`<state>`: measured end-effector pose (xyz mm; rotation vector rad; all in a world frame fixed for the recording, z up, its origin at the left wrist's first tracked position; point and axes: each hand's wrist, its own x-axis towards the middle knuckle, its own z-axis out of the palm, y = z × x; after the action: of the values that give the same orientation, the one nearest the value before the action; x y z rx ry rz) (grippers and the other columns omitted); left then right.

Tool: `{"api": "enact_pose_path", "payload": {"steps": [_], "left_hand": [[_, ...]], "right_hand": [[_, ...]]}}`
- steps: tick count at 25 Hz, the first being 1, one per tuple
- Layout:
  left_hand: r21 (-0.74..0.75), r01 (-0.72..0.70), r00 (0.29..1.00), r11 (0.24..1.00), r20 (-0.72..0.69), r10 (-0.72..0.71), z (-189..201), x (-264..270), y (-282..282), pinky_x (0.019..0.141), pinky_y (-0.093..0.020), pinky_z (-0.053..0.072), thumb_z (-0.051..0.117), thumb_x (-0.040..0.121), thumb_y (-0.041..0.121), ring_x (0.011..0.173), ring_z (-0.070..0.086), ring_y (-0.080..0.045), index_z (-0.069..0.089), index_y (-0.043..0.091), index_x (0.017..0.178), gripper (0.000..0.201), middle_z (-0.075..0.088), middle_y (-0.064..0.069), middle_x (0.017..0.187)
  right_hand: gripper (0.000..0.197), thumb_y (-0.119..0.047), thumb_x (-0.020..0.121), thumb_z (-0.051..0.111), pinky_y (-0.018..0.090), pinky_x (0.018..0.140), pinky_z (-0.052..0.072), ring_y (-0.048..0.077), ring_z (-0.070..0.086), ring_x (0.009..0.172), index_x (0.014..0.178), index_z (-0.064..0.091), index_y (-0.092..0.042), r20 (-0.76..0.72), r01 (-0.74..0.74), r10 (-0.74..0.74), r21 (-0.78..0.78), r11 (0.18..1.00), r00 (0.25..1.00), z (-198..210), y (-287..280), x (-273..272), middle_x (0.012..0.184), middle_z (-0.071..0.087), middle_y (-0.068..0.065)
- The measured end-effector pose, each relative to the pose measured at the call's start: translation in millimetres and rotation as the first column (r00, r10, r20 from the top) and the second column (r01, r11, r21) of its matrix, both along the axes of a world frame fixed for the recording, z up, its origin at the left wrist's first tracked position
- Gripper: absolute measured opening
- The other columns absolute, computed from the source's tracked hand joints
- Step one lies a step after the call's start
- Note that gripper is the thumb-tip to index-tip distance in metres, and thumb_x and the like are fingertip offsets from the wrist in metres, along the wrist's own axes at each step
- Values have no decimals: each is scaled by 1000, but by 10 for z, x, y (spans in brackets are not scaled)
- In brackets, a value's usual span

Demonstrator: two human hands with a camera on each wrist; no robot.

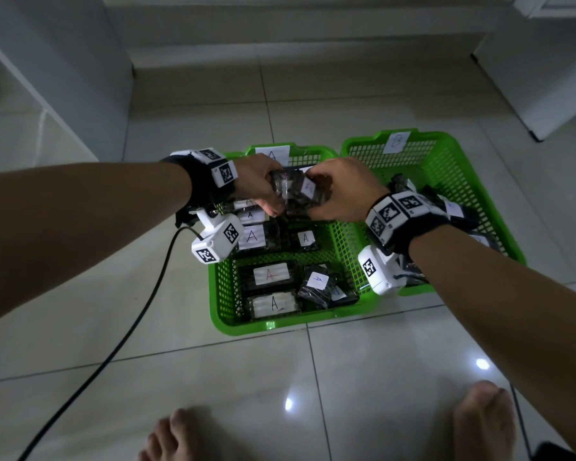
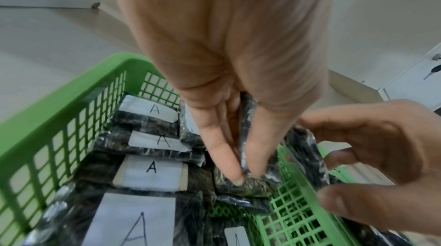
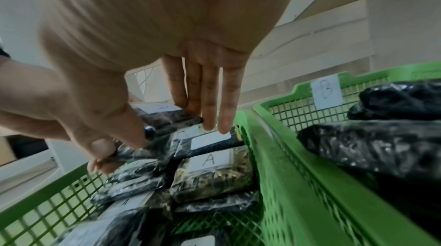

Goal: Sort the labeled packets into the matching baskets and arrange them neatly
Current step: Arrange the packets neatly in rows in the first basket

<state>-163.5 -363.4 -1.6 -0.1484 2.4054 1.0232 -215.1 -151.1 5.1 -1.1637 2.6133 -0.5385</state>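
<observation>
Two green baskets sit side by side on the floor: basket A (image 1: 270,326) on the left, basket B (image 1: 446,138) on the right, each with a paper letter on its far wall. Over the far part of basket A both hands hold one dark packet (image 1: 296,191) with a small white label. My left hand (image 1: 273,201) pinches the packet's left end (image 2: 245,136) between thumb and fingers (image 2: 248,172). My right hand (image 1: 316,194) grips its right end, thumb on the near side (image 3: 155,136). Several packets labeled A (image 1: 270,276) lie flat in basket A. Dark packets (image 1: 456,207) lie in basket B.
A black cable (image 1: 140,314) runs across the tiled floor from the left wrist. Bare feet (image 1: 177,437) stand near the bottom edge. A white cabinet (image 1: 64,78) stands at the left and white furniture (image 1: 529,61) at the right. A low step crosses the back.
</observation>
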Motion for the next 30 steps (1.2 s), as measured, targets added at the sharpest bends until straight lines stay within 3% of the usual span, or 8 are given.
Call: {"api": "enact_pose_path", "payload": {"steps": [5,8,12,15,19,23,26,30], "left_hand": [[-38,-83,996,996,13,84,58,-34,-88,47,-9,48,82,76,7,62,71,-2,60,15,108,39,74,-1,91],[-31,-79,996,996,34,80,59,2,-85,50,-12,51,82,77,5,68,74,-7,59,12,121,51,75,-3,93],[-35,-61,996,998,58,63,13,45,-72,66,-25,54,83,75,7,72,76,-11,49,10,138,71,74,-2,95],[-49,-52,997,997,61,55,11,70,-86,64,-22,50,83,76,8,71,75,-9,58,15,122,53,74,2,89],[-53,-40,998,998,49,43,33,94,-92,54,-13,50,82,77,9,66,73,-4,58,22,97,34,73,3,83],[-21,-52,995,998,83,53,22,104,-83,60,-22,54,75,84,9,72,75,-11,57,11,115,36,75,-3,91],[-96,-27,999,995,36,31,25,95,-50,57,-20,49,80,81,16,67,73,-6,55,20,125,51,73,3,91],[-142,-29,999,990,22,32,18,82,-17,63,-27,47,86,73,22,71,70,-3,51,22,132,69,73,10,85]], "right_hand": [[54,-24,58,94,30,69,56,15,68,87,107,72,-22,81,43,-81,393,919,993,-135,64,40,97,70,-6],[69,-17,60,96,36,88,58,26,65,107,121,66,-11,32,-55,45,616,786,998,-199,-66,157,118,65,6],[46,-3,78,81,28,82,50,28,64,111,120,64,-3,-28,-89,150,690,719,988,-160,-182,224,121,64,14],[48,-3,83,77,36,91,53,30,63,115,127,60,0,-46,-92,185,737,670,982,-153,-262,257,126,61,15],[43,1,85,70,39,91,54,30,63,115,127,60,-5,-55,-100,201,724,683,978,-214,-324,278,125,63,12],[33,3,88,68,37,94,52,28,62,109,119,58,-4,-28,-131,211,704,698,977,-286,-256,320,119,63,10],[39,6,86,68,34,93,51,31,61,115,124,59,-2,22,-121,144,676,727,989,-219,-202,288,124,61,15],[48,-6,75,83,31,80,53,27,62,104,115,58,-10,-19,33,-28,397,917,999,-57,-141,142,117,61,8]]}}
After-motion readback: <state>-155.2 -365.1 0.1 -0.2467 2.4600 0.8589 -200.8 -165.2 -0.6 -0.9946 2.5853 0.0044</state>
